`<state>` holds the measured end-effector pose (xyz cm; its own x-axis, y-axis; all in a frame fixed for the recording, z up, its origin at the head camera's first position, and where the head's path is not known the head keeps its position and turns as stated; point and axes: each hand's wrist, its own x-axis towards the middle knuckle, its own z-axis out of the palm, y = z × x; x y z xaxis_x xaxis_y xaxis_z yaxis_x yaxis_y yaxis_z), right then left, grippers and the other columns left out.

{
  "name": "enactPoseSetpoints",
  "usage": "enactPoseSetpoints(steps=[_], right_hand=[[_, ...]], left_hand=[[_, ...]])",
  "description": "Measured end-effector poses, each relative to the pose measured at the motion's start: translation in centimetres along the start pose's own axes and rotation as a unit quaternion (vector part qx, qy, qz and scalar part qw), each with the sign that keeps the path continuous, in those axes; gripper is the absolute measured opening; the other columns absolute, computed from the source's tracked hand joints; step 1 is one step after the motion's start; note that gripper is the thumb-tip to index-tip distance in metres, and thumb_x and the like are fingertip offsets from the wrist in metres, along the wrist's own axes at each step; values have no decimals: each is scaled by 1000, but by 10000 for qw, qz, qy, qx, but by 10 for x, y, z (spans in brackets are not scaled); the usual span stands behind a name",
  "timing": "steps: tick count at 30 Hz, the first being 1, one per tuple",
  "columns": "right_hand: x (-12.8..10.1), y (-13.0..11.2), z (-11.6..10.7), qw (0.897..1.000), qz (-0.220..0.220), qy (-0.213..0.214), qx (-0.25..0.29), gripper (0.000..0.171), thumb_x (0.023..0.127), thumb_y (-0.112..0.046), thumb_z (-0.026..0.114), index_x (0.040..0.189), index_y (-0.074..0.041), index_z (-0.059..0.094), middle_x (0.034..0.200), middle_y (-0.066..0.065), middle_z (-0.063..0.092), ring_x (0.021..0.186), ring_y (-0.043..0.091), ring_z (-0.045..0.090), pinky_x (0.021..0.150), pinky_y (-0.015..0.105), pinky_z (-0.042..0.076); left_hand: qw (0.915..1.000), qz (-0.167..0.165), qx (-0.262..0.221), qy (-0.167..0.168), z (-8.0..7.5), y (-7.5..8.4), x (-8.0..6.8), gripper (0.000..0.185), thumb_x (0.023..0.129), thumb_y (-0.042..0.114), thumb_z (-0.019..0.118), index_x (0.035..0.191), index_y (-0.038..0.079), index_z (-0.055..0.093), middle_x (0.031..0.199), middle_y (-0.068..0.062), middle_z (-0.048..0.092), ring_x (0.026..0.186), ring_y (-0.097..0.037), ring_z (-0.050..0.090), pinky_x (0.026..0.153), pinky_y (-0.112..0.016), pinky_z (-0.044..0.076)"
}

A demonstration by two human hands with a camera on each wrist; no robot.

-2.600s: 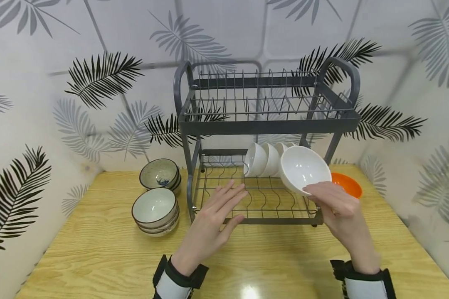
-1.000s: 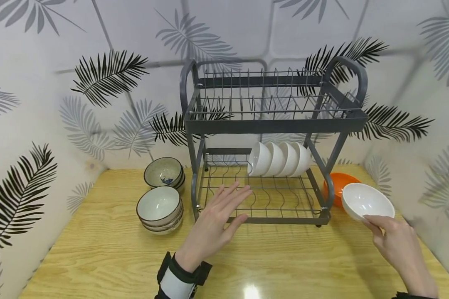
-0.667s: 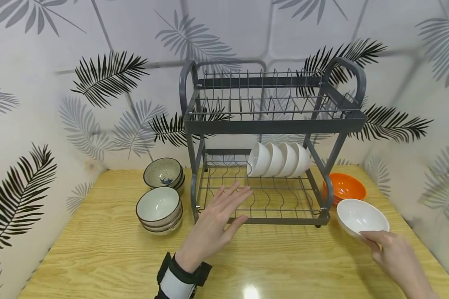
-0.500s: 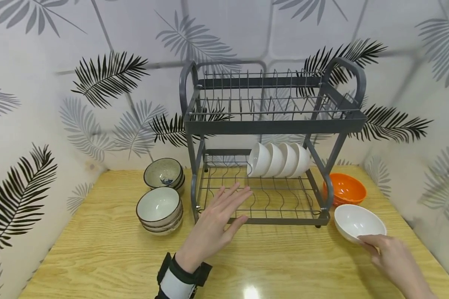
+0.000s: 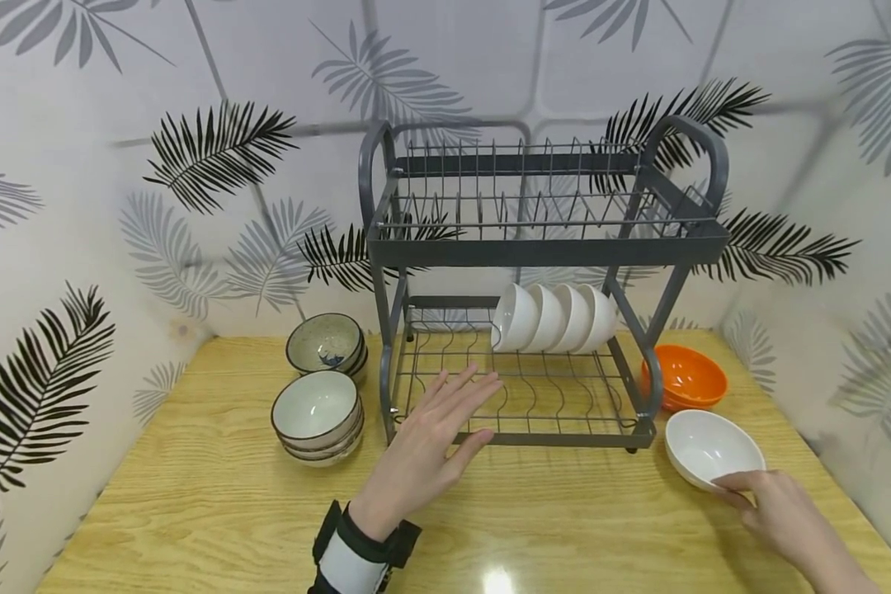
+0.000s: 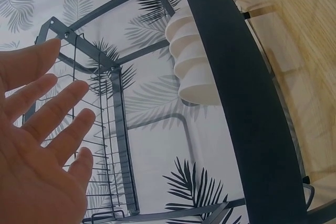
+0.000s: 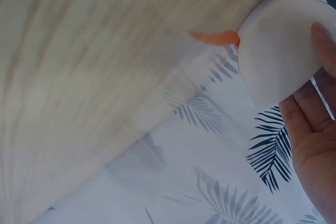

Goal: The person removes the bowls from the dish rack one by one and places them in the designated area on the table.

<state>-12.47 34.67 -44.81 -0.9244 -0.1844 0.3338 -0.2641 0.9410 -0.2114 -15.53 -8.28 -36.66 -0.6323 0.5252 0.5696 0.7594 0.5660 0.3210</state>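
Observation:
My right hand [image 5: 783, 516] pinches the near rim of a white bowl [image 5: 713, 445], low over the table to the right of the dish rack. In the right wrist view the thumb lies on the outside of that bowl [image 7: 283, 51]. My left hand [image 5: 426, 445] is held with straight fingers in front of the grey two-tier dish rack [image 5: 549, 252], holding nothing. Several white bowls [image 5: 516, 320] stand on edge in a row on the rack's lower tier. Just behind the held bowl sits an orange bowl [image 5: 686, 375].
Left of the rack, a stack of pale brown-rimmed bowls [image 5: 315, 408] stands before a stack of dark-rimmed speckled bowls [image 5: 325, 340]. The rack's upper tier overhangs the lower one. A leaf-patterned wall [image 5: 215, 247] closes off the back of the wooden table [image 5: 215, 503].
My right hand has carried the white bowl from the front of the rack rightward, then down toward the table in front of the orange bowl. The left hand stays in place.

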Motion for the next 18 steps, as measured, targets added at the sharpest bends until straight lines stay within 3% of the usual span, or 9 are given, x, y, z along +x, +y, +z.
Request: enactPoseSetpoints(steps=[4, 8, 11, 13, 18], right_hand=[[1, 4, -1, 9998, -203, 33, -48, 12, 70, -4, 86, 80, -9, 79, 79, 9, 77, 69, 25, 72, 62, 43, 57], [4, 3, -3, 9975, -549, 455, 20, 21, 64, -6, 89, 80, -14, 78, 80, 4, 78, 69, 11, 70, 62, 27, 54], [11, -6, -7, 9931, -705, 904, 233, 25, 64, -6, 89, 84, -15, 79, 82, 4, 78, 72, 10, 71, 66, 13, 50], [20, -17, -13, 9873, -844, 1270, 438, 27, 64, -1, 88, 87, -13, 79, 82, 5, 78, 66, 1, 65, 64, 8, 45], [48, -59, -30, 9661, -1232, 2028, 1016, 27, 68, 5, 84, 91, -9, 80, 82, 6, 79, 69, -10, 62, 65, 8, 48]], left_hand=[[10000, 39, -2, 29, 0, 0, 0, 54, 99, 22, 62, 150, 12, 46, 155, -7, 49, 150, -28, 39, 126, -52, 24], [10000, 24, 19, -5, 1, 0, 1, 54, 100, 22, 61, 150, 11, 46, 155, -7, 49, 150, -28, 39, 126, -53, 26], [10000, -38, -28, -57, 2, -1, 0, 55, 99, 22, 62, 151, 11, 46, 155, -7, 49, 149, -28, 39, 126, -53, 26], [9999, -106, -83, -88, 3, -1, 0, 55, 99, 23, 62, 150, 11, 46, 155, -7, 49, 149, -28, 39, 126, -53, 24], [9992, -304, -196, -193, 4, -2, -1, 55, 99, 23, 62, 151, 13, 46, 156, -7, 48, 150, -28, 38, 127, -53, 21]])
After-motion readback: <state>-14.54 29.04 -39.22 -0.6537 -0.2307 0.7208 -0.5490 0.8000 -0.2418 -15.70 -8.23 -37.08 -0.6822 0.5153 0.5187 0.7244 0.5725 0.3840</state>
